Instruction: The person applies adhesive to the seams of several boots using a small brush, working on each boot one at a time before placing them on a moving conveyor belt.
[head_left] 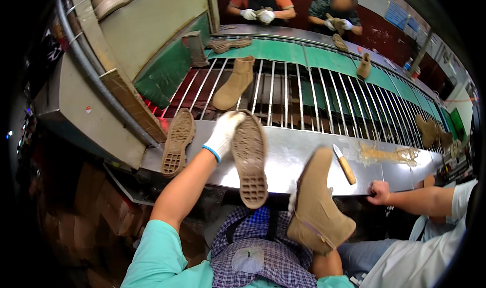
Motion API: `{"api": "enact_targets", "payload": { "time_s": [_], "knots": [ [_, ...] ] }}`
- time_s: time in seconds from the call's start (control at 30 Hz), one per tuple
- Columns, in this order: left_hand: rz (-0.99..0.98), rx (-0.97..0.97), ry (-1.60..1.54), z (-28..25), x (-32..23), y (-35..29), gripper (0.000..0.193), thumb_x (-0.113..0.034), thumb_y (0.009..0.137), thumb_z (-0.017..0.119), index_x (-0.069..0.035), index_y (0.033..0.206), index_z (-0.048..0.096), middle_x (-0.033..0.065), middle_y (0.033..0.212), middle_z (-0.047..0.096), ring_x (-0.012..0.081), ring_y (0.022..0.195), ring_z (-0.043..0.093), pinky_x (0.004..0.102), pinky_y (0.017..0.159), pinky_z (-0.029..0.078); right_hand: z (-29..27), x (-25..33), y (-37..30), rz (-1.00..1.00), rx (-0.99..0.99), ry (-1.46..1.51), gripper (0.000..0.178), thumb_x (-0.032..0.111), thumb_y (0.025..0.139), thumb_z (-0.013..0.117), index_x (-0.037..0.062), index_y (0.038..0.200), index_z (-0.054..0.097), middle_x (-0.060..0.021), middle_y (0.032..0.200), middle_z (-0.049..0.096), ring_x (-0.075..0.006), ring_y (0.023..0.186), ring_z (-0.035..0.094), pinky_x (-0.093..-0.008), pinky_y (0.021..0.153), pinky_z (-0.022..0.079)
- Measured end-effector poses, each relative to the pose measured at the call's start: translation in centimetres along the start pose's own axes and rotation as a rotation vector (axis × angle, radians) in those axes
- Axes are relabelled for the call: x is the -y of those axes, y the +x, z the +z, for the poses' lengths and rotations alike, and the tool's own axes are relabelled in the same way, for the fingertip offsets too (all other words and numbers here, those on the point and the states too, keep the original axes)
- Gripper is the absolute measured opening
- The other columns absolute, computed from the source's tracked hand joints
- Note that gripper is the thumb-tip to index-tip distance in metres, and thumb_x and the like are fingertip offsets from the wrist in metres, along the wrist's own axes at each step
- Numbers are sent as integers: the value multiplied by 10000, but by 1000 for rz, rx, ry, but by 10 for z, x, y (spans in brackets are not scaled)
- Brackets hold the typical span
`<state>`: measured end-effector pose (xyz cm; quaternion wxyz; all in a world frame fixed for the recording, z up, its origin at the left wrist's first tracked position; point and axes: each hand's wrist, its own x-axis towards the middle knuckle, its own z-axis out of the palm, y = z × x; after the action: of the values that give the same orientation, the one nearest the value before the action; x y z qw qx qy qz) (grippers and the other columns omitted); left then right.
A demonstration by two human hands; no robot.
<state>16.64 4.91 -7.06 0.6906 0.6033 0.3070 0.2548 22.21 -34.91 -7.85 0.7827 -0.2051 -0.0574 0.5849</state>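
Overhead, a blue rectangular sign (396,14) hangs on the dark red wall (304,4).

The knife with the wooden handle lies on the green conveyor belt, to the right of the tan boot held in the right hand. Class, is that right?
Not quite. In the head view the knife lies on the bare metal ledge in front of the rails, not on the green belt. It is indeed to the right of the tan boot in the right hand.
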Motion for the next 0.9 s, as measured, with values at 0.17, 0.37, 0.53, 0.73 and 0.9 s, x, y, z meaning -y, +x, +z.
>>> {"api": "enact_targets", "payload": {
  "time_s": [0.17,0.37,0.53,0.73,0.9],
  "knots": [
    [-4,506,-61,87,-49,-103,368,-144,1036,616,35,1350,684,129,1302,722,228,1183,691,371,1107,535,-22,-26,-55,-72,-145,-59,1003,876,982,415,9,1467,562,-215,1278,680,-334,1069,698,-440,920,598],
    [87,689,-4,131,51,-182,594,51,1033,510,25,1615,394,183,1533,590,264,1436,565,383,1255,405,-37,-51,-89,-99,-287,-107,990,852,997,431,7,1503,537,-212,1341,664,-323,1137,692,-434,959,599],
    [153,822,-22,121,44,-187,507,-6,1093,512,45,1593,441,186,1575,543,264,1482,528,399,1269,389,-45,-63,-103,-97,-363,-133,981,831,1009,444,5,1534,516,-209,1394,651,-313,1194,688,-430,992,601],
    [83,779,42,100,28,-202,1004,-392,836,953,48,1590,458,220,1626,472,330,1479,525,432,1258,423,-53,-72,-96,-32,-371,-196,973,807,1024,459,3,1570,490,-206,1458,636,-302,1262,683,-424,1031,603],
    [349,813,271,101,13,-209,1026,-415,801,974,41,1573,474,253,1627,456,353,1462,540,448,1214,471,-60,-77,-100,63,-359,-156,887,748,1085,367,90,1680,364,-178,1657,466,-327,1473,518,-453,1221,455]
  ]
}}
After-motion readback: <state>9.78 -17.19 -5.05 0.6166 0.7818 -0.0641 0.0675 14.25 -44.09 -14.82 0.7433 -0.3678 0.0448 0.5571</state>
